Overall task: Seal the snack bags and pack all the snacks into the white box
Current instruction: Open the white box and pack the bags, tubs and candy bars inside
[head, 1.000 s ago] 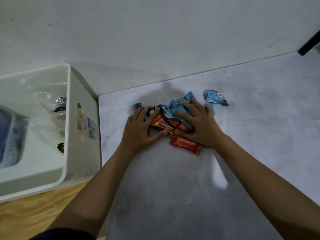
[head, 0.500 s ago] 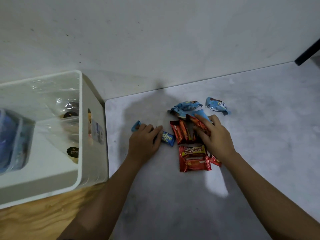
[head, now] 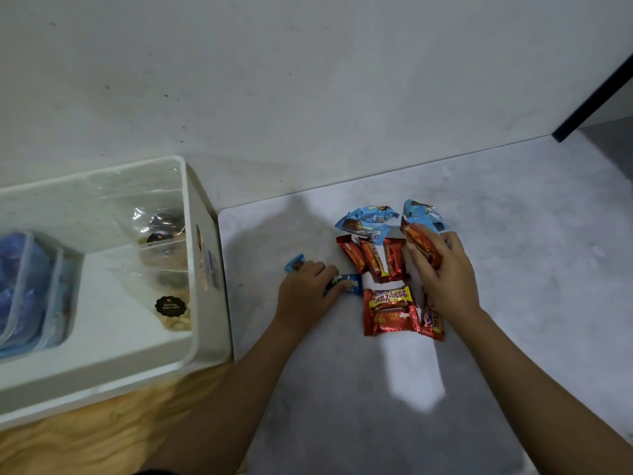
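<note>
Right hand (head: 442, 274) gripped one red bar (head: 422, 245), fingers curled round it, at the pile's 1 o'clock edge. Left hand (head: 305, 293) was curled over a blue packet (head: 347, 282) at 9 o'clock. Other snacks (head: 390, 311) lay loose between the hands. The white box (head: 197, 303) stood just beyond the mat's 9 o'clock edge; bare mat (head: 531, 269) lay open toward 3 and 6 o'clock.

A: The snacks?
B: A red Beng-beng pack (head: 390, 311) is lying flat on the counter (head: 513, 269); three red bars (head: 373, 258) are fanning out behind it; blue wrappers (head: 366, 222) are sitting beyond; the right hand (head: 442, 275) is gripping another red bar (head: 423, 248); the left hand (head: 305, 293) is gripping a small blue pack (head: 349, 284).
A: And the white box (head: 187, 234)?
B: Standing open at left; clear snack bags (head: 171, 303) are lying inside.
</note>
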Demonstrator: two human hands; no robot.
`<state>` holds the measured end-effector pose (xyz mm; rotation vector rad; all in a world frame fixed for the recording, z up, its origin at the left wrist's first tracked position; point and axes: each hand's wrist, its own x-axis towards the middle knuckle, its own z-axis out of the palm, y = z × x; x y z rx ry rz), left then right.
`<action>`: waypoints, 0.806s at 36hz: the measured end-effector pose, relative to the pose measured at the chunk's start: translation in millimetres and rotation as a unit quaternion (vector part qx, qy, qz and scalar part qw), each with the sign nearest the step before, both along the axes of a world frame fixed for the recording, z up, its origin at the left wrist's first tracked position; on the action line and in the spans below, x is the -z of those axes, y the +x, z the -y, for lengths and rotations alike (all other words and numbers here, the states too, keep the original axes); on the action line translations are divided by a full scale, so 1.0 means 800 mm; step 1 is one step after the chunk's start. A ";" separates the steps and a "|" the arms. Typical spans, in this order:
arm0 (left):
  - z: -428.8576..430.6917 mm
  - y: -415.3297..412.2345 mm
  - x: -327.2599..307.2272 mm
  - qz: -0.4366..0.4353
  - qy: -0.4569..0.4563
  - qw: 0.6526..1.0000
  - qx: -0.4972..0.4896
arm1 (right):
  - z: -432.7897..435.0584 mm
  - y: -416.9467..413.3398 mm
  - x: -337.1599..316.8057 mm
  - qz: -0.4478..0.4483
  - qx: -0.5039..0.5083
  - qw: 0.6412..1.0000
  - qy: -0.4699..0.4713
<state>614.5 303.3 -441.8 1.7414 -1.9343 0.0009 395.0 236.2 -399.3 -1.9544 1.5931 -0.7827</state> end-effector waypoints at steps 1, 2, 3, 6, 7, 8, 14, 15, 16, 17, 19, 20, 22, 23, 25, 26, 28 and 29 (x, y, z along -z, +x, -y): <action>-0.002 -0.003 -0.003 -0.006 -0.007 1.000 -0.002 | -0.001 -0.002 -0.005 0.006 0.002 1.000 -0.005; -0.004 -0.005 -0.008 -0.011 -0.015 1.000 -0.005 | -0.003 -0.003 -0.010 0.011 0.004 1.000 -0.012; -0.005 -0.007 -0.013 -0.017 -0.023 1.000 -0.007 | -0.004 -0.005 -0.016 0.013 0.007 1.000 -0.020; -0.005 -0.009 -0.032 -0.037 -0.052 0.998 -0.006 | -0.009 -0.005 -0.035 0.008 0.016 0.999 -0.040; -0.004 -0.010 -0.041 -0.043 -0.062 0.997 -0.005 | -0.011 -0.005 -0.042 0.005 0.017 0.999 -0.047; -0.003 -0.010 -0.051 -0.051 -0.069 0.996 -0.007 | -0.013 -0.003 -0.049 0.002 0.019 0.998 -0.054; 0.000 0.007 -0.140 -0.076 -0.127 0.989 -0.008 | -0.028 0.032 -0.104 0.026 0.019 0.996 -0.089; -0.001 0.016 -0.156 -0.089 -0.139 0.986 -0.004 | -0.030 0.043 -0.114 0.030 0.013 0.995 -0.094; -0.004 0.028 -0.171 -0.108 -0.145 0.984 -0.007 | -0.033 0.055 -0.124 0.035 0.006 0.994 -0.100; -0.007 0.042 -0.186 -0.120 -0.148 0.982 -0.016 | -0.036 0.069 -0.134 0.043 0.001 0.994 -0.104; -0.017 0.076 -0.212 -0.121 -0.152 0.980 -0.035 | -0.042 0.101 -0.152 0.072 -0.010 0.991 -0.108; -0.024 0.094 -0.223 -0.117 -0.152 0.981 -0.042 | -0.047 0.120 -0.161 0.089 -0.018 0.990 -0.109; -0.043 0.134 -0.242 -0.108 -0.144 0.981 -0.068 | -0.058 0.162 -0.174 0.117 -0.041 0.987 -0.107; -0.054 0.154 -0.247 -0.106 -0.138 0.981 -0.086 | -0.064 0.184 -0.179 0.126 -0.056 0.985 -0.106; -0.081 0.193 -0.252 -0.114 -0.118 0.979 -0.117 | -0.079 0.231 -0.183 0.141 -0.092 0.981 -0.101; -0.095 0.211 -0.250 -0.120 -0.108 0.978 -0.129 | -0.088 0.254 -0.183 0.147 -0.114 0.978 -0.095; -0.122 0.244 -0.245 -0.126 -0.090 0.975 -0.158 | -0.107 0.300 -0.179 0.159 -0.159 0.971 -0.081; -0.135 0.258 -0.240 -0.127 -0.077 0.973 -0.178 | -0.117 0.321 -0.176 0.165 -0.176 0.968 -0.071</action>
